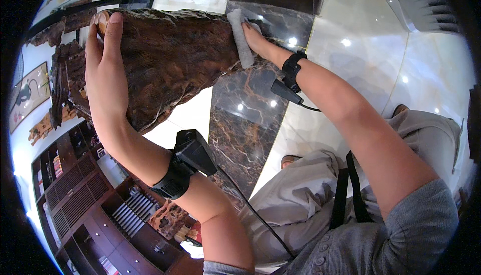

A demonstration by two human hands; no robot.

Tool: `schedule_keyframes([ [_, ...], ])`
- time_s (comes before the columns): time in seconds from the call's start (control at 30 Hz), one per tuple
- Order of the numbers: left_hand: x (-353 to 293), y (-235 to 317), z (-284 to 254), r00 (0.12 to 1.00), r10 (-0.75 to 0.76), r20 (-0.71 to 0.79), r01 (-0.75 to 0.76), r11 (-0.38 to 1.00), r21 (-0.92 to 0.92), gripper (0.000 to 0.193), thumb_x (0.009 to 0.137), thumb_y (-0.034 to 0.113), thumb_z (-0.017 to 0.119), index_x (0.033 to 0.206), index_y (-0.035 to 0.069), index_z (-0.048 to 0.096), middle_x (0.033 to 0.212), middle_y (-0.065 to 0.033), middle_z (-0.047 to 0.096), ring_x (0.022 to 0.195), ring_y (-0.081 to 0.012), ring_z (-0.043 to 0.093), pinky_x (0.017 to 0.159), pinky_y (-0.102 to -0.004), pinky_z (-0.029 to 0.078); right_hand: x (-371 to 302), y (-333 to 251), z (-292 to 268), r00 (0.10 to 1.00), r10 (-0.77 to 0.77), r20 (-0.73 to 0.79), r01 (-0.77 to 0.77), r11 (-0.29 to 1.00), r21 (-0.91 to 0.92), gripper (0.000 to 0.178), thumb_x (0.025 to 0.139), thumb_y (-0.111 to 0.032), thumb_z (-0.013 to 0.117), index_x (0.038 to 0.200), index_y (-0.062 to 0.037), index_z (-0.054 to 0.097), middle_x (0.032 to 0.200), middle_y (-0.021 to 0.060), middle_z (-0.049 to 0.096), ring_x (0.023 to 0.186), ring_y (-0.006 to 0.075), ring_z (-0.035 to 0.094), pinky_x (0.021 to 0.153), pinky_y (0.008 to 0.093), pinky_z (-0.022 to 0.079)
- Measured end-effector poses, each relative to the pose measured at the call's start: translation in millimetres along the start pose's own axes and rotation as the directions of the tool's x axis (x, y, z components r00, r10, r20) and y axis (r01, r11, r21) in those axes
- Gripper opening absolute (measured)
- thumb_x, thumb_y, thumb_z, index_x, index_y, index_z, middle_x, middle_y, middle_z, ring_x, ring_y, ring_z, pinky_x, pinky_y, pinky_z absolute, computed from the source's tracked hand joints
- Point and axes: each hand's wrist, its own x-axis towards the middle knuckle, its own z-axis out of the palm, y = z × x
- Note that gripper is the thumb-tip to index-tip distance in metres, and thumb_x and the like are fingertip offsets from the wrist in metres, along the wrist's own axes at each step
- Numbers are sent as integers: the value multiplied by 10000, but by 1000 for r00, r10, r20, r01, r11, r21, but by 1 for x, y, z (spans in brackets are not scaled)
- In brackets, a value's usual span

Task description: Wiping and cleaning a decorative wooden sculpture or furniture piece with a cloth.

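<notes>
A large piece of dark brown wood (pixel 175 49) with a rough, ridged surface stretches across the upper left. My left hand (pixel 107 47) is at its far left end, thumb and fingers closed around the edge beside a rounded tan part (pixel 103 20). The fingertips are partly hidden there. At the wood's narrower right end, my right hand (pixel 255 39) presses a folded grey cloth (pixel 241 39) against the wood; its fingers are mostly hidden behind the cloth. Both my arms wear black straps with small black devices.
A dark marbled stone band (pixel 245 119) crosses the pale shiny floor tiles (pixel 345 49). A dark wooden cabinet (pixel 95 215) with shelves stands at lower left, near a reddish-brown wood piece (pixel 170 218). A framed picture (pixel 30 94) hangs at left. Black cable runs from the left-arm device.
</notes>
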Motion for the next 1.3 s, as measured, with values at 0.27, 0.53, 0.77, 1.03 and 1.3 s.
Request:
schedule_keyframes([
  [0.27,2,1,13,999,34,38,-30,993,-112,643,828,449,519,1270,-1,396,1184,-187,500,1101,-230,459,948,-276,291,-28,9,24,963,-73,-261,78,997,10,550,894,-296,238,1311,63,224,1380,254,193,1301,358,140,1070,368,116],
  [0.53,4,1,-5,1000,16,25,-14,997,-80,684,816,461,529,1278,-19,376,1214,-191,479,1132,-228,443,959,-280,286,-97,-84,76,930,-354,-97,354,935,-15,589,885,-223,348,1344,63,114,1412,248,86,1331,331,17,1078,392,16],
  [0.77,4,-1,2,996,39,79,-25,985,-168,653,831,424,528,1274,-30,371,1224,-188,471,1136,-227,438,970,-277,275,-130,-121,82,678,-735,6,733,677,66,619,814,-145,426,1330,64,152,1405,236,125,1330,337,42,1070,449,1],
  [1.03,1,3,4,995,-1,100,18,986,-164,654,828,420,535,1291,-7,360,1262,-172,443,1164,-222,413,981,-286,264,-98,-42,44,667,-722,184,737,602,-309,775,667,-136,502,1334,35,146,1405,204,139,1326,336,59,1080,474,27],
  [1.3,0,-4,8,998,1,66,11,983,-184,763,765,506,578,1284,-14,374,1231,-181,461,1155,-218,416,975,-296,270,-83,8,37,854,-511,-97,476,843,-249,718,738,-147,462,1332,58,114,1386,239,148,1321,359,53,1083,398,65],
])
